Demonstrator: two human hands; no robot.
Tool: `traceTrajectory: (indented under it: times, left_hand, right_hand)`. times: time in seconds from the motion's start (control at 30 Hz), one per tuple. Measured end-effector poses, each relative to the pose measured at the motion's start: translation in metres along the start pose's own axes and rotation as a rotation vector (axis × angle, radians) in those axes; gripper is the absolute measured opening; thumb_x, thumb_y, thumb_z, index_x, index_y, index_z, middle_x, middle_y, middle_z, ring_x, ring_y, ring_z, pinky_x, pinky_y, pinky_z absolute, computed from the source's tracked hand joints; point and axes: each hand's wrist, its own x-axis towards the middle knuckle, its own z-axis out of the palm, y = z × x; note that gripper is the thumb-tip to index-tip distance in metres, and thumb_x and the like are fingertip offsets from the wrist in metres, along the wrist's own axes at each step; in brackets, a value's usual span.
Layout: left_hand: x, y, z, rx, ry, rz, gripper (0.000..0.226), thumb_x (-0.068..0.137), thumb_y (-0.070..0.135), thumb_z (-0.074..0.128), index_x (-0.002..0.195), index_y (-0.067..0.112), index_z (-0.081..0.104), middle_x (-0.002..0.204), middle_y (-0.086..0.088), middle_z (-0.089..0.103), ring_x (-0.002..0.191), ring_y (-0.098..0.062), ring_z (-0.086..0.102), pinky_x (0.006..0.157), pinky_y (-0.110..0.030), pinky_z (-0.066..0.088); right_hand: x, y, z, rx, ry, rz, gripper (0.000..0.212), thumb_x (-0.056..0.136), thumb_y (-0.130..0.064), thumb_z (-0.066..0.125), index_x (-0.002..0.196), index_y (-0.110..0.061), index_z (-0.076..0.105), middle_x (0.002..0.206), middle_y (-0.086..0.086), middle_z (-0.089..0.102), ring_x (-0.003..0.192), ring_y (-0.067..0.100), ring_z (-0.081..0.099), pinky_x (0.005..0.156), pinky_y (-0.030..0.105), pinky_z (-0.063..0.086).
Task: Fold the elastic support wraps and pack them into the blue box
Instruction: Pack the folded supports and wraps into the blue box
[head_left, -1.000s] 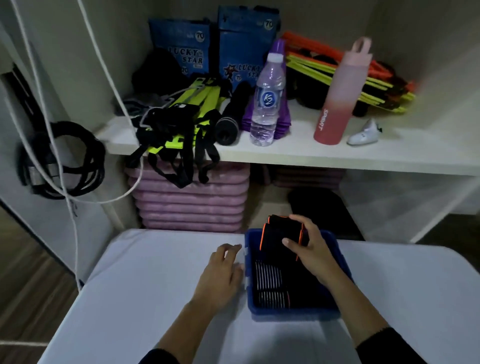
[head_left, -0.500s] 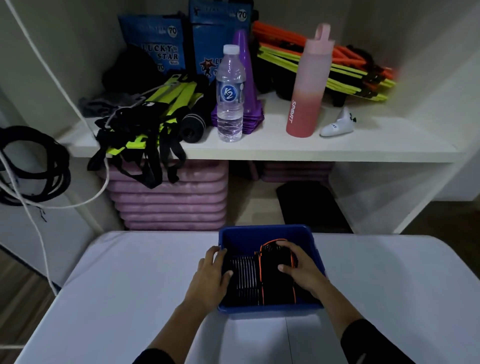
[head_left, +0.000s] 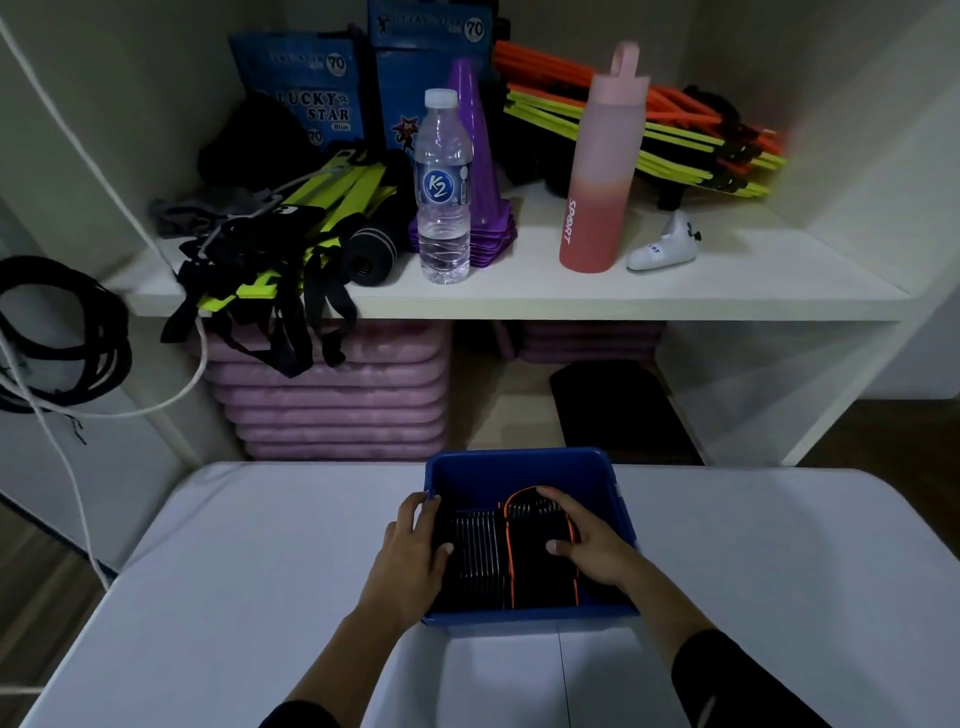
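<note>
The blue box (head_left: 519, 470) stands on the white table at centre. Inside it lie folded black elastic wraps: one with grey ribbing (head_left: 478, 556) on the left, one with orange edging (head_left: 537, 577) on the right. My right hand (head_left: 589, 545) lies on the orange-edged wrap, fingers curled over its far end and thumb pressing its top. My left hand (head_left: 415, 556) rests over the box's left wall, thumb on the ribbed wrap, fingers spread.
The white table (head_left: 260, 597) stretches around the box. Behind it a shelf (head_left: 623, 301) carries a water bottle (head_left: 442, 187), a pink sport bottle (head_left: 602, 171), purple cones, yellow-black straps and hurdle poles. Purple mats (head_left: 332, 400) are stacked below. Black cables hang left.
My right hand has lowered the orange-edged wrap from above the box's far rim down into the box. My left hand moved from the table onto the box's left wall.
</note>
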Motion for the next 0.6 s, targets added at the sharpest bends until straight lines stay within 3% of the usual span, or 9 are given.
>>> traceTrajectory:
  times: [0.1,0.2,0.4,0.6]
  left_hand:
    - [0.000,0.000,0.002,-0.005,0.002,-0.009,0.056,0.095,0.028,0.045,0.145,0.018,0.021,0.152,0.000,0.015,0.130,-0.022,0.036,0.105,-0.034,0.041]
    - [0.001,-0.001,0.003,-0.006,0.009,-0.013,0.056,0.094,0.027,0.046,0.144,0.018,0.023,0.152,-0.001,0.016,0.130,-0.023,0.037,0.105,-0.035,0.042]
    - [-0.001,0.002,0.003,0.009,0.039,-0.022,0.054,0.095,0.026,0.044,0.144,0.019,0.023,0.152,-0.001,0.018,0.130,-0.022,0.037,0.104,-0.034,0.042]
    - [-0.001,0.004,0.003,0.025,0.025,-0.031,0.054,0.095,0.028,0.043,0.144,0.020,0.022,0.153,0.000,0.016,0.130,-0.021,0.038,0.103,-0.033,0.043]
  right_hand:
    - [0.001,0.002,0.004,-0.173,0.091,-0.049,0.070,0.087,-0.005,0.061,0.143,-0.033,0.030,0.143,0.004,0.034,0.131,0.016,0.036,0.107,0.022,0.026]
    - [-0.001,0.004,0.005,-0.216,0.180,-0.075,0.072,0.084,-0.012,0.067,0.144,-0.030,0.031,0.138,0.006,0.038,0.127,0.018,0.041,0.105,0.020,0.029]
    - [0.000,0.005,0.013,-0.268,0.200,-0.093,0.064,0.081,-0.019,0.071,0.138,-0.026,0.042,0.138,0.006,0.042,0.126,0.020,0.042,0.104,0.023,0.033]
    - [-0.002,0.000,0.015,-0.314,0.203,-0.087,0.065,0.084,-0.021,0.069,0.141,-0.026,0.038,0.146,0.006,0.035,0.134,0.022,0.036,0.109,0.026,0.027]
